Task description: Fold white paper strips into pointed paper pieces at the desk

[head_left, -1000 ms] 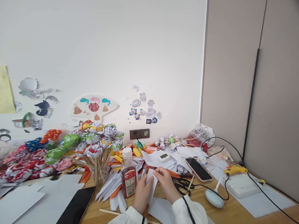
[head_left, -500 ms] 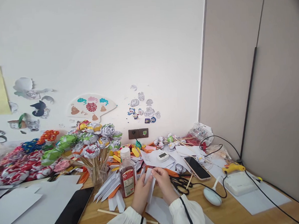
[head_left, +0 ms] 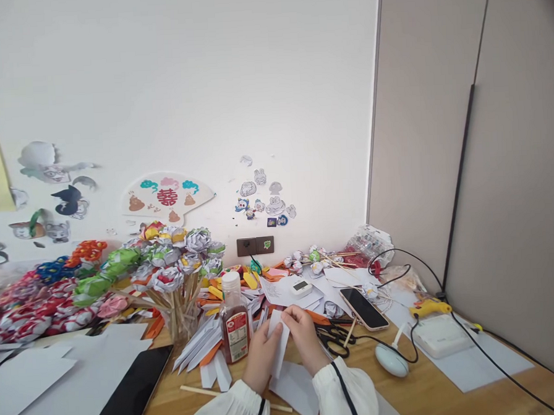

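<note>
White wall with cartoon stickers backs a cluttered wooden surface (head_left: 435, 397) in the head view. Near its front edge, the left hand (head_left: 260, 356) and right hand (head_left: 305, 337) pinch a folded white paper strip (head_left: 279, 342) between them, fingers closed on its edges. A sauce bottle (head_left: 233, 320) stands just left of the hands, black scissors (head_left: 334, 339) just right, a phone (head_left: 364, 308) beyond. Paper flowers (head_left: 177, 256) on sticks rise behind the bottle.

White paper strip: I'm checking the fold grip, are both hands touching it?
Touching. The head view shows the left hand and right hand both pinching the white paper strip.
</note>
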{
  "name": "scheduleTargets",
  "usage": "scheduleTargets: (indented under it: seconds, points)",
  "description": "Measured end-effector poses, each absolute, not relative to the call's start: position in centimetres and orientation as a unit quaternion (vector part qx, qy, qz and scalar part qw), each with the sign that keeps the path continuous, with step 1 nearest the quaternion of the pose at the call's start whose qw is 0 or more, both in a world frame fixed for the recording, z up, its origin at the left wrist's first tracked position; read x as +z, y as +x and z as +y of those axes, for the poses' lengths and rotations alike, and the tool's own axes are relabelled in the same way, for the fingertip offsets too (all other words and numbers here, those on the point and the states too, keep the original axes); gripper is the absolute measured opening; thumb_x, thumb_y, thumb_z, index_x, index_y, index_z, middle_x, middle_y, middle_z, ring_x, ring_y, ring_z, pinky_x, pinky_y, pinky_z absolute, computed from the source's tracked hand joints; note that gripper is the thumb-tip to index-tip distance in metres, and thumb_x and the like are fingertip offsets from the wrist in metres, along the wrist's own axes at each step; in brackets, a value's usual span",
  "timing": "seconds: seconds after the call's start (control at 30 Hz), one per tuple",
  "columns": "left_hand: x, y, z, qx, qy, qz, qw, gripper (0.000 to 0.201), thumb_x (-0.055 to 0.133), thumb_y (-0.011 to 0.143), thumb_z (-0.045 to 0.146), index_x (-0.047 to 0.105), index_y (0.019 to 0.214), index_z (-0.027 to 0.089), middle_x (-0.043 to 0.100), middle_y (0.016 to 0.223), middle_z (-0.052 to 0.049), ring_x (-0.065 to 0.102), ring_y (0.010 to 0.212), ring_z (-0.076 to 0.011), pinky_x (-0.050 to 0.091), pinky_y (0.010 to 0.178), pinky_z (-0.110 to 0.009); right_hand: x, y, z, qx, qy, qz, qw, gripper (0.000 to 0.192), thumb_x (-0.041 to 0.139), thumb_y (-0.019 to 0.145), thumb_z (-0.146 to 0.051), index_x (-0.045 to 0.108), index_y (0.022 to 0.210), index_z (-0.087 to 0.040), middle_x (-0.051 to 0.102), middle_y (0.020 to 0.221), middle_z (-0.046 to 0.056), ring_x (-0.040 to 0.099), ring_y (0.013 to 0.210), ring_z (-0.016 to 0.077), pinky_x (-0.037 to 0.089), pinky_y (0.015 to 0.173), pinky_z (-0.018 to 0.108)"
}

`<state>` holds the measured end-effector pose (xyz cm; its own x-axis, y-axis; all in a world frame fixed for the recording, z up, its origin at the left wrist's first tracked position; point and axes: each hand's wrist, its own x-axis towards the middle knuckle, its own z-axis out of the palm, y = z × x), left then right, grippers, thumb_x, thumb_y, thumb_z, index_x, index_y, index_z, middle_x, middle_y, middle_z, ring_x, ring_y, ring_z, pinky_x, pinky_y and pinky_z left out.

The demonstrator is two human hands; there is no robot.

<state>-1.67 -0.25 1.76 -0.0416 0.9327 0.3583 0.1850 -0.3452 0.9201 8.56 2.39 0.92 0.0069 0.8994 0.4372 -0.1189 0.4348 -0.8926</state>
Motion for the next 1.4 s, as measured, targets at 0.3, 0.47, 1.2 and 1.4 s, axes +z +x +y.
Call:
scheduleTargets:
  seconds: [0.3,0.47,1.2,1.4]
  points:
    - [1.4,-2.1,0.1,0.582,0.576,0.455,0.351,0.037,0.051,0.067,0.039,0.061,0.089,0.012,0.067,0.089,-0.009,0.057,0.085,-0.0236,0.043,0.076,-0.031,0.7,8.5,2.7,0.469,-0.319,-0.585,0.581,0.023,0.052,0.07,-0.039,0.058,0.072,-0.016,0.05,0.057,-0.002,0.039,0.047,0.0097,0.031,0.044,0.02]
    - [1.3,-2.2,0.2,0.579,0.572,0.465,0.348,0.036,0.051,0.066,0.039,0.062,0.085,0.011,0.067,0.082,-0.009,0.058,0.078,-0.0229,0.043,0.071,-0.031,0.9,8.6,2.5,0.485,-0.294,-0.6,0.565,0.025,0.053,0.07,-0.037,0.061,0.083,-0.017,0.059,0.07,0.002,0.051,0.059,0.0148,0.038,0.051,0.024]
    - [1.0,-3.5,1.4,0.574,0.591,0.485,0.291,0.024,0.053,0.064,0.03,0.057,0.082,0.015,0.062,0.075,-0.004,0.054,0.067,-0.0173,0.042,0.061,-0.027,1.3,9.4,2.0,0.233,-0.372,-0.727,0.529,0.02,0.044,0.077,-0.026,0.057,0.092,-0.021,0.056,0.067,0.001,0.049,0.062,0.0158,0.034,0.058,0.024]
    - [0.5,-3.7,1.6,0.577,0.584,0.501,0.273,0.028,0.054,0.064,0.036,0.058,0.082,0.015,0.06,0.065,-0.001,0.053,0.061,-0.0165,0.041,0.056,-0.027,0.7,9.5,2.5,0.193,-0.4,-0.745,0.498,0.022,0.041,0.079,-0.03,0.054,0.068,-0.017,0.052,0.059,-0.001,0.045,0.056,0.0125,0.031,0.052,0.021]
